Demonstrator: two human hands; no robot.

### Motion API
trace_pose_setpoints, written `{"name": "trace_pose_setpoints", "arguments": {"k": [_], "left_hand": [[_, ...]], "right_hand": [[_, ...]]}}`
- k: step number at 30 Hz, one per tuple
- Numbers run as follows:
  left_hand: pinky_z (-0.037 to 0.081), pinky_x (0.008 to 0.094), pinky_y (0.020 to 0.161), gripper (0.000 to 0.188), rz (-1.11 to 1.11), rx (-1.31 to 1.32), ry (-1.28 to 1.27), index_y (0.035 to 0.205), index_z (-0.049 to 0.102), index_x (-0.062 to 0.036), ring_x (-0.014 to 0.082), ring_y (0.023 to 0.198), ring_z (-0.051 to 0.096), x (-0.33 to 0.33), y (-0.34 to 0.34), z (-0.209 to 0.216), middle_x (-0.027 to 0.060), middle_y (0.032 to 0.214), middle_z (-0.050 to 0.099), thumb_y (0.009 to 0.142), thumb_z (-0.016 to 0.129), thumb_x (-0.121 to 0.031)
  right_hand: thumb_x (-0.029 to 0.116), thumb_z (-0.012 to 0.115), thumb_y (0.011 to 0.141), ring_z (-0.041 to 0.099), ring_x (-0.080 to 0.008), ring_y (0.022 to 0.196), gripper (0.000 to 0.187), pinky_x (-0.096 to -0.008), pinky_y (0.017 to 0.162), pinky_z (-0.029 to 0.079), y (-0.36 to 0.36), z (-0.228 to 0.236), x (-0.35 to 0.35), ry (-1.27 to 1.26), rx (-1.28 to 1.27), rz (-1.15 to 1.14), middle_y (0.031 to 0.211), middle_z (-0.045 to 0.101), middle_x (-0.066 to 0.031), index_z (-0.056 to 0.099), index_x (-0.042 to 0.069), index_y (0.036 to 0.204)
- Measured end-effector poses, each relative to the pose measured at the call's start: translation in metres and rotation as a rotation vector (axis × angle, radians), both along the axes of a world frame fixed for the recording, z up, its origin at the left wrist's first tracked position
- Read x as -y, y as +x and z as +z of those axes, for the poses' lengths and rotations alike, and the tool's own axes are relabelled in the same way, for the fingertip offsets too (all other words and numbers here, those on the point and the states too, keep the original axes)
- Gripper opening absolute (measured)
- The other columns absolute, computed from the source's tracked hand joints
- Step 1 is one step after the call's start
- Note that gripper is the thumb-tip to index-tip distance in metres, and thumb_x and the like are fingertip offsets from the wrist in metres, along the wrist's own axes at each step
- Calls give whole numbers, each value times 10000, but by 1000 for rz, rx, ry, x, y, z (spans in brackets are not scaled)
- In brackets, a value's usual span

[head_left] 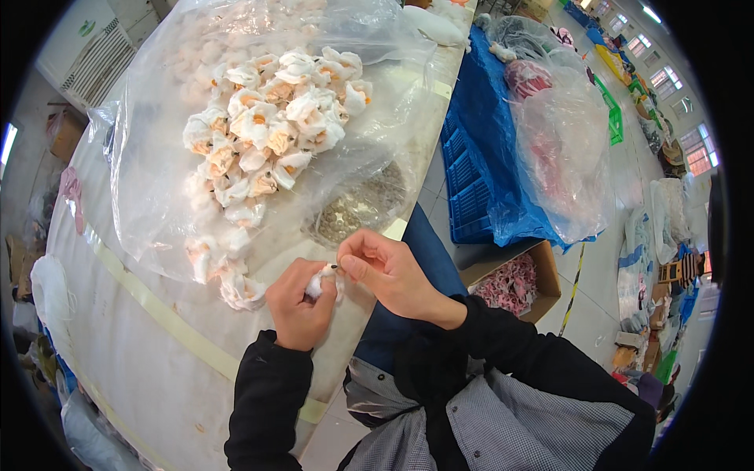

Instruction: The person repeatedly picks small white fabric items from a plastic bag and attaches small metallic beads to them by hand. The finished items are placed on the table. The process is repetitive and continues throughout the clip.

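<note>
Near the table's right edge, my left hand is closed around a small white plush piece. A tiny dark bit shows at the top of that piece. Just to the right, my right hand has its thumb and fingers pinched together close to the dark bit; what they hold is hidden. Beyond both hands lies a heap of white fluffy plush pieces with orange parts, on and in a large clear plastic bag. A clear bag of small pale parts lies just past my right hand.
Pale tape strips cross the table. Right of it stands a blue plastic crate with blue sheeting and clear bags on top. A cardboard box of pink scraps sits on the floor below.
</note>
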State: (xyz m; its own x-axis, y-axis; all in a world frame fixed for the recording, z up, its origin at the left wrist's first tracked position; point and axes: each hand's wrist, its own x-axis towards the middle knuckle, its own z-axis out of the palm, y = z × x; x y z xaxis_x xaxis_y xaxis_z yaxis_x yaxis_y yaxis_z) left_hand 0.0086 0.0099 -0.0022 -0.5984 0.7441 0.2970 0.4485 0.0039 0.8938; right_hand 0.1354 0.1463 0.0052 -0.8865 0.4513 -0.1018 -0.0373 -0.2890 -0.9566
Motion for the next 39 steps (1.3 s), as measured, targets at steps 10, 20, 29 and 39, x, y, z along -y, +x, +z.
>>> {"name": "trace_pose_setpoints", "arguments": {"k": [10, 20, 29, 39], "left_hand": [[347, 270, 539, 71, 8, 13, -3, 953, 705, 10, 94, 606, 470, 0, 1, 2, 31, 744, 575, 926, 713, -55], [427, 294, 532, 108, 4, -30, -102, 996, 699, -2, 167, 604, 575, 1, -2, -3, 101, 808, 642, 889, 711, -18], [441, 339, 535, 144, -19, -172, -136, 1008, 660, -5, 257, 608, 590, -3, -2, -5, 125, 815, 610, 870, 701, 8], [438, 347, 528, 169, -56, -172, -171, 1017, 669, -5, 268, 601, 580, -3, -4, -6, 124, 831, 617, 853, 691, 32]], "right_hand": [[104, 645, 1055, 570, -62, 915, 102, -236, 823, 485, -6, -1, 6, 47, 20, -53, 987, 623, 3, 635, 9, 1093], [39, 749, 908, 671, -229, 762, 131, -322, 687, 526, -8, -1, 1, 833, -57, -168, 876, 663, -100, 692, 29, 1025], [53, 698, 923, 622, -252, 720, 93, -353, 654, 489, -11, 6, -21, 707, 37, 64, 817, 608, -102, 615, 27, 954], [32, 682, 902, 604, -335, 806, 115, -422, 706, 472, -20, -4, -26, 835, -77, 146, 816, 585, -113, 575, 49, 942]]}}
